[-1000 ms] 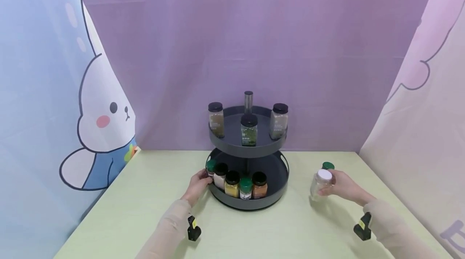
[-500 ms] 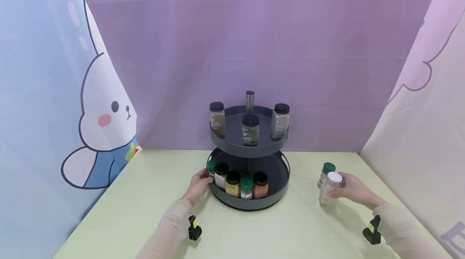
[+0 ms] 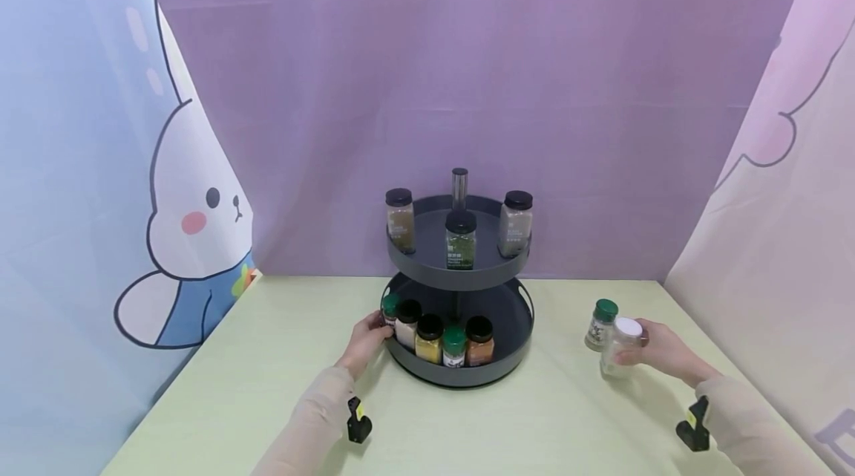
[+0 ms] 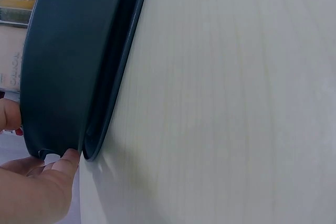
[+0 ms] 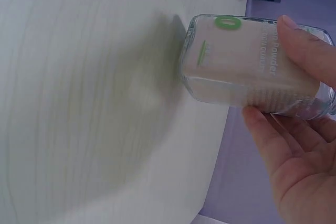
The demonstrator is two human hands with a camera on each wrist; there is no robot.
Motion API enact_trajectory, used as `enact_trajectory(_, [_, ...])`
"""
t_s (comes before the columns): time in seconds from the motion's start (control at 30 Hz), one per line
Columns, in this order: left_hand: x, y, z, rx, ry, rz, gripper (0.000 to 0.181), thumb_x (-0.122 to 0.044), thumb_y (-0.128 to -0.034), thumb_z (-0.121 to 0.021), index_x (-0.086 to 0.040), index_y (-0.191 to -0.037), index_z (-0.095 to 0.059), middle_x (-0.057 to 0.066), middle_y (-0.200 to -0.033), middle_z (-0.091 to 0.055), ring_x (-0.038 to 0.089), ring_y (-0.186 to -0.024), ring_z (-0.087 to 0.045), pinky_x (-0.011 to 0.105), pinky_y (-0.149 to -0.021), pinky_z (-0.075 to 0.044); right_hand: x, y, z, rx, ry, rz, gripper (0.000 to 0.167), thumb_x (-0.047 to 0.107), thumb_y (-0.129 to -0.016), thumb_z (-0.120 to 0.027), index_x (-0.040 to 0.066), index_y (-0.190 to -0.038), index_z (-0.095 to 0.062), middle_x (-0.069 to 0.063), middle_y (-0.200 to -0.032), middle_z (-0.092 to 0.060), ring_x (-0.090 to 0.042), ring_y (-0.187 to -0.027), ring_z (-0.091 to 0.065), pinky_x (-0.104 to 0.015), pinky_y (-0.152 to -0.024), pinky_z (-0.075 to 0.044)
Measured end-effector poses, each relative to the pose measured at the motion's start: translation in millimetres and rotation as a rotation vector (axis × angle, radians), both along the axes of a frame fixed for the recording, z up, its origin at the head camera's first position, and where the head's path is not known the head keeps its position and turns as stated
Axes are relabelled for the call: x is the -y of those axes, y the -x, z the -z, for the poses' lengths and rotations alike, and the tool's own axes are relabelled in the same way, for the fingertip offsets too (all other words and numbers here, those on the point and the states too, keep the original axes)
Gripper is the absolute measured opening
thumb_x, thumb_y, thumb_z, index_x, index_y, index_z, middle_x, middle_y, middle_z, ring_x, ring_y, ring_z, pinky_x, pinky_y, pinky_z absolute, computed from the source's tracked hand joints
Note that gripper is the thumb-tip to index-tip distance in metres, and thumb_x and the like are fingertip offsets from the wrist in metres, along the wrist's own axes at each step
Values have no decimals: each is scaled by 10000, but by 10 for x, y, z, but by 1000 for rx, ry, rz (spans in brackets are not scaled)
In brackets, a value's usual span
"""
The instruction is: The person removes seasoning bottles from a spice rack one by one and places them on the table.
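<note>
My left hand (image 3: 364,344) grips the rim of the lower tier of a dark grey two-tier spice rack (image 3: 461,376). In the left wrist view, the thumb lies inside the tray wall (image 4: 68,61) and fingers reach a cutout outside. To the right, my right hand (image 3: 664,353) holds a clear spice jar (image 3: 616,362) with a white lid and pale powder inside. In the right wrist view, thumb and fingers pinch opposite sides of that jar (image 5: 231,61), whose base is close to the table; contact is unclear. Just behind it stands a green-lidded jar (image 3: 600,329).
Several spice jars with black or green lids, such as a yellow one (image 3: 428,346), line the lower tier's front left. On the upper tier (image 3: 461,281) stand three black-lidded jars. A purple curtain (image 3: 467,90) hangs behind the pale table (image 3: 534,424).
My right hand has moved right and slightly toward me with the white-lidded jar, uncovering more of the green-lidded jar behind. The left hand stays on the tray rim.
</note>
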State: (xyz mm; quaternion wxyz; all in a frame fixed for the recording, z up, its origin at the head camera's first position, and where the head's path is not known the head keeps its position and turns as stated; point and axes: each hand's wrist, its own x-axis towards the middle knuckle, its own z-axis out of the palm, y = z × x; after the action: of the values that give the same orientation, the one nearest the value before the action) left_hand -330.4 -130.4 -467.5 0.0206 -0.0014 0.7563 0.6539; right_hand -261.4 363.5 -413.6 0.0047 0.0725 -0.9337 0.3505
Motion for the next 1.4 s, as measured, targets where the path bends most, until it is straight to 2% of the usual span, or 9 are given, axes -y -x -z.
enact_trajectory(0.17, [-9, -28, -21, -6, 2, 7, 556, -29, -871, -467, 62, -1393, -297, 274, -1363, -400, 358, -1234, -432, 449, -1011, -403, -32, 2, 1, 5, -9, 13, 599, 229, -703, -773, -114, -1117, -507, -265, -1071, -607, -382, -979, -581, -503, -791, -502])
enact_trajectory(0.47, [-19, -66, -51, -7, -2, 7, 552, -31, -871, -465, 57, -1392, -305, 272, -1356, -410, 355, -1233, -434, 451, -1011, -402, -77, 40, 16, 18, -25, 34, 631, 234, -704, -772, -133, -1129, -486, -290, -1076, -592, -395, -976, -576, -511, -786, -500])
enact_trajectory(1.13, [-6, -30, -23, 11, 10, -12, 554, -28, -858, -467, 32, -1391, -327, 246, -1356, -426, 339, -1238, -437, 446, -1023, -392, -134, 128, 77, 29, -52, 53, 730, 281, -717, -763, -175, -1181, -432, -345, -1116, -549, -440, -1000, -552, -533, -796, -487])
enact_trajectory(1.33, [-10, -29, -28, 2, 10, -13, 555, -27, -855, -470, 37, -1388, -329, 248, -1356, -426, 338, -1238, -438, 444, -1022, -394, -148, 142, 86, 28, -44, 54, 711, 276, -727, -753, -171, -1181, -437, -339, -1106, -557, -430, -985, -560, -535, -789, -486])
enact_trajectory(1.4, [-16, -56, -65, -4, 8, -10, 557, -21, -852, -470, 52, -1385, -325, 259, -1357, -421, 348, -1240, -434, 451, -1022, -391, -152, 148, 85, 28, -44, 55, 704, 276, -730, -751, -168, -1180, -440, -335, -1101, -561, -422, -979, -563, -532, -786, -487])
